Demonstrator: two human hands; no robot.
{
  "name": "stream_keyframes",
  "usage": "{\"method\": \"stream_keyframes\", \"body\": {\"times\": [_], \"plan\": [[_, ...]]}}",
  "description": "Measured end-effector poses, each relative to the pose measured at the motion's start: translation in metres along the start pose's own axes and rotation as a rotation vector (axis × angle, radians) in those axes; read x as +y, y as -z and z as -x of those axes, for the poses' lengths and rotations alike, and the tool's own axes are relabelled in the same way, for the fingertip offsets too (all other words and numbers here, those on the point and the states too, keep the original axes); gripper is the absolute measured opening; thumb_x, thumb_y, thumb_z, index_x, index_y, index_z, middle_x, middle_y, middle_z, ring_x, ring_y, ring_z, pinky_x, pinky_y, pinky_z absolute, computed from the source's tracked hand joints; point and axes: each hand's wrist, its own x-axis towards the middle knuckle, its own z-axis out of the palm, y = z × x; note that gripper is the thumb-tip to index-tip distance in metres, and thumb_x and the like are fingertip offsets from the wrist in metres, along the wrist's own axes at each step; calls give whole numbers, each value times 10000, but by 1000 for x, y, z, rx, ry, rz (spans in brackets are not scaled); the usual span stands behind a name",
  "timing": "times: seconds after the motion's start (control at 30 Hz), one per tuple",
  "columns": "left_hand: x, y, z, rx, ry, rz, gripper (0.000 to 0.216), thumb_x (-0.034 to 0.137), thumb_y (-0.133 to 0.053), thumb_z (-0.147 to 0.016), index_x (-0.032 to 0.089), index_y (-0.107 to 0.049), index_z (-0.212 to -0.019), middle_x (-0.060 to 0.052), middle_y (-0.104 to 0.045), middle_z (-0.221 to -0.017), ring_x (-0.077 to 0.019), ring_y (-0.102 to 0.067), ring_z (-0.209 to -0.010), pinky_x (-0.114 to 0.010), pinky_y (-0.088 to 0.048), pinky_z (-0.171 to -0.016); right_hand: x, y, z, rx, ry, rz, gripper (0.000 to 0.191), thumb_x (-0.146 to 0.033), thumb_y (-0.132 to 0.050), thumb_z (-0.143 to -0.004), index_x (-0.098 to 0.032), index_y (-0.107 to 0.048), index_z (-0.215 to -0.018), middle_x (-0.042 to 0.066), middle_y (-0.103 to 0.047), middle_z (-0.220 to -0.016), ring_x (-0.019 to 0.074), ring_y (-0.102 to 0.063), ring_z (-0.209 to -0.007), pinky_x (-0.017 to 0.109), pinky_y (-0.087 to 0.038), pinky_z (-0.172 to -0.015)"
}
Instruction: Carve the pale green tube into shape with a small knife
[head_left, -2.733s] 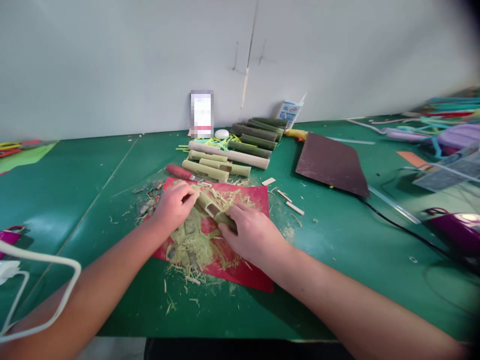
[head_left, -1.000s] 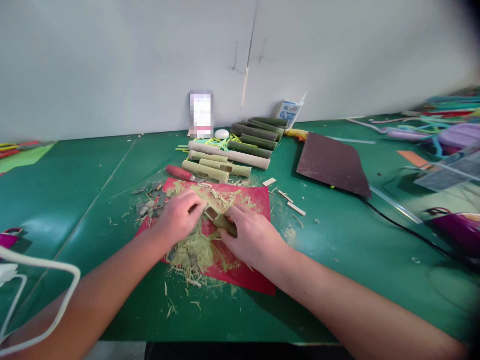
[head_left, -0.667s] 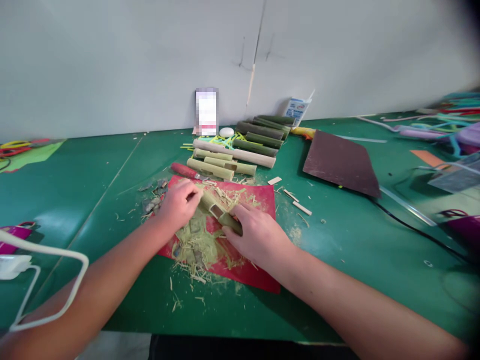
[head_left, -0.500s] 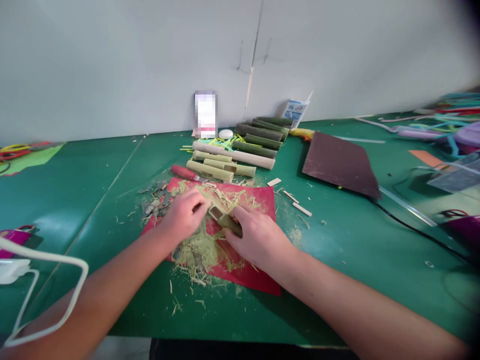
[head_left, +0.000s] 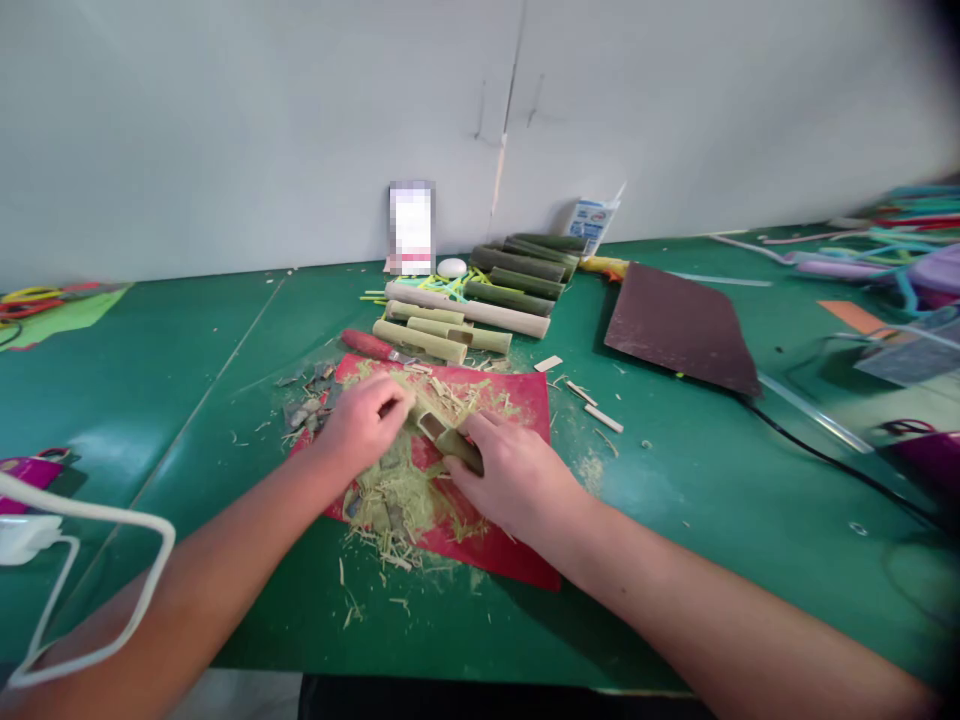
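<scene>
Right hand [head_left: 517, 475] clamps the bamboo piece [head_left: 448, 436] against the red mat [head_left: 517, 400]. Left hand [head_left: 365, 423] is fisted at its far end; what it grips is hidden.

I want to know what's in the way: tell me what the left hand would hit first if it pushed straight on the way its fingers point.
The left hand points right and slightly away, at the bamboo piece that the right hand holds over the red mat. It already seems to touch that piece, so it meets it first; depth is unclear.

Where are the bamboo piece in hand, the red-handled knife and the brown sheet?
bamboo piece [head_left: 450, 437], head view, notched middle.
red-handled knife [head_left: 366, 345], head view, handle.
brown sheet [head_left: 675, 325], head view, centre.
</scene>
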Motion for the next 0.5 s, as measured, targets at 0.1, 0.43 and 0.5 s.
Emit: {"method": "stream_keyframes", "body": {"times": [0.1, 0.43, 0.5], "plan": [[0, 0, 0, 42, 28, -24, 213, 210, -499, -852, 170, -506, -643, -2, -495, -645, -132, -464, -621, -269, -377, -603, 0, -1, 0, 8, -3, -9, 98, -277, -529, -755, -186, -496, -746, 13, -538, -735, 108, -433, -579, 257, -250, -503], [-10, 2, -5, 13, 51, -18, 180, 195, -510, -843, 165, -536, -668, -12, -522, -673, -139, -484, -642, -267, -385, -614, -2, 0, 0, -8, -16, -10, 88, -262, -527, -749, -183, -489, -751, 11, -542, -734, 109, -430, -582, 255, -253, -505], [-8, 2, -4, -3, 52, -3, 175, 195, -506, -847, 167, -543, -678, -13, -529, -677, -139, -487, -641, -265, -388, -610, -1, 0, 0, -9, -15, -2, 86, -258, -527, -750, -183, -486, -748, 9, -540, -735, 107, -428, -581, 255, -248, -503]]}}
